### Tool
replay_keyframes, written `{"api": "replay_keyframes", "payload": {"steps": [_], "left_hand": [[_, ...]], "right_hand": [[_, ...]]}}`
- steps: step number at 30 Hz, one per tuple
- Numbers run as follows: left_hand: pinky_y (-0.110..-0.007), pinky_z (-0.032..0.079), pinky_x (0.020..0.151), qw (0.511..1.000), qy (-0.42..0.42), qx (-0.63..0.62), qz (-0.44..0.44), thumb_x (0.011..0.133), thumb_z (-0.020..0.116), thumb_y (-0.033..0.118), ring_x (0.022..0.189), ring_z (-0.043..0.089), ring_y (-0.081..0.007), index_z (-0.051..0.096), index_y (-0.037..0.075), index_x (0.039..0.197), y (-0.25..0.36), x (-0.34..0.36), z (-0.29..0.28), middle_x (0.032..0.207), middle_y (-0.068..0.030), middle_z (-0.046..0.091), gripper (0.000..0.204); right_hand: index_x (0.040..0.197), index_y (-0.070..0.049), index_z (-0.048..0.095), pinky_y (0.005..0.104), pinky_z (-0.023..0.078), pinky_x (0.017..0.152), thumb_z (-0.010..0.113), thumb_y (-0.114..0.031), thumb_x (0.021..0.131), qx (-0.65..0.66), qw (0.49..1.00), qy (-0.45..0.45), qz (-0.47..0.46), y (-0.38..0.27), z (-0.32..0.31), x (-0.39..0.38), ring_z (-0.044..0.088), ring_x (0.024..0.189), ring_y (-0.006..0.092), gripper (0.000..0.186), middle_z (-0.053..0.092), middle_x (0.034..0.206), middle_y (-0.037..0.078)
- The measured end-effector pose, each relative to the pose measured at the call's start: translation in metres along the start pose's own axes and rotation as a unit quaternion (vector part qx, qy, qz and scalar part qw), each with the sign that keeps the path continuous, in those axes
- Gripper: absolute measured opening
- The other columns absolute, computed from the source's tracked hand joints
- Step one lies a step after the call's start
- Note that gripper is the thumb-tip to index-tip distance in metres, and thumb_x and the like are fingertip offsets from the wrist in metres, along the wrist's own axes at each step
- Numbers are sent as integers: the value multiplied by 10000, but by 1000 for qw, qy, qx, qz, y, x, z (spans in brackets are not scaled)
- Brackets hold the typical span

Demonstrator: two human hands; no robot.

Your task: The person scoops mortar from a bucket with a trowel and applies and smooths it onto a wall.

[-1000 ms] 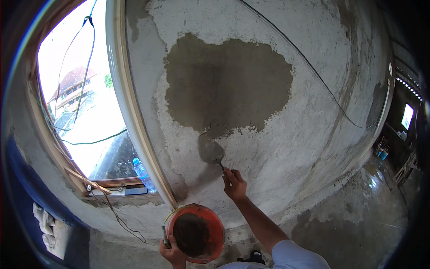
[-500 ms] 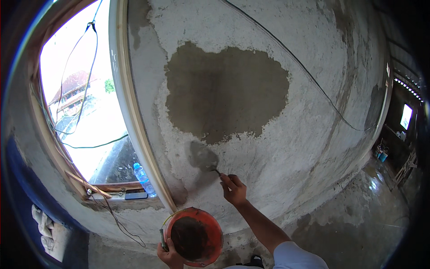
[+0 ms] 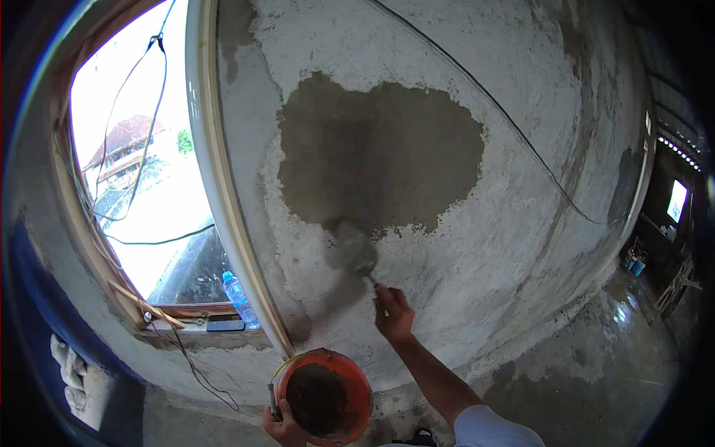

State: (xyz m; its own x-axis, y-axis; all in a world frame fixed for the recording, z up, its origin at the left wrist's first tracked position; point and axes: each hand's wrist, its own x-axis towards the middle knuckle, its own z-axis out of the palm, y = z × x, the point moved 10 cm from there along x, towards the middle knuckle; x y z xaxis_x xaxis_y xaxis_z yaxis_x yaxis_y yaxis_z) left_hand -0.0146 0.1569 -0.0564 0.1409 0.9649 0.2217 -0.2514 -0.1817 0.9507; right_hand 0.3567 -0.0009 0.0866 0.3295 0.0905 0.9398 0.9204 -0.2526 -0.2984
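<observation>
My right hand [image 3: 393, 313] grips the short handle of a metal trowel, whose blurred grey blade [image 3: 354, 249] lies at the wall just below the bottom edge of an irregular dark damp plaster patch [image 3: 376, 153]. My left hand [image 3: 281, 426] is closed on an orange bucket [image 3: 354, 395] at its left side, by the handle grip. Dark grey mortar [image 3: 313, 398] lies inside the bucket. The patch is surrounded by flaking whitish plaster [image 3: 521, 208].
A window [image 3: 134, 186] with dangling cables is left, a water bottle [image 3: 238, 298] and flat dark object [image 3: 225, 325] on its sill. A pale vertical post [image 3: 220, 186] borders it; a cable [image 3: 491, 100] crosses the wall. Wet concrete floor [image 3: 566, 380] and small containers [image 3: 634, 259] are at right.
The trowel dipped down and left, then moved up and right toward the patch's lower edge. My right hand stays on it; the bucket remains in my left hand, slightly lower than at first.
</observation>
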Motion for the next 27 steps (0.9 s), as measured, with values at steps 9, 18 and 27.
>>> {"api": "replay_keyframes", "payload": {"steps": [9,18,27], "left_hand": [[-261,441,569,1000,3,4,-1,1065,676,167,636,551,-71,584,39,889,-5,-2,-1,750,9,621,236],[-262,441,566,1000,5,-1,-12,1058,687,174,634,552,-71,575,38,894,7,-7,6,755,6,624,241],[-264,410,553,1000,6,8,-9,1054,684,158,628,528,-64,569,46,878,2,-8,2,737,18,600,238]], "right_hand": [[1305,-262,731,403,599,603,797,-103,883,17,992,-116,-39,-2,27,-9,736,729,280,456,720,1034,71],[1301,-235,739,376,598,602,807,-104,881,-45,998,-32,10,23,4,5,735,732,254,445,720,1011,59],[1297,-255,735,380,589,597,808,-114,874,-50,999,20,7,32,-21,7,729,749,257,453,712,1008,43]]}}
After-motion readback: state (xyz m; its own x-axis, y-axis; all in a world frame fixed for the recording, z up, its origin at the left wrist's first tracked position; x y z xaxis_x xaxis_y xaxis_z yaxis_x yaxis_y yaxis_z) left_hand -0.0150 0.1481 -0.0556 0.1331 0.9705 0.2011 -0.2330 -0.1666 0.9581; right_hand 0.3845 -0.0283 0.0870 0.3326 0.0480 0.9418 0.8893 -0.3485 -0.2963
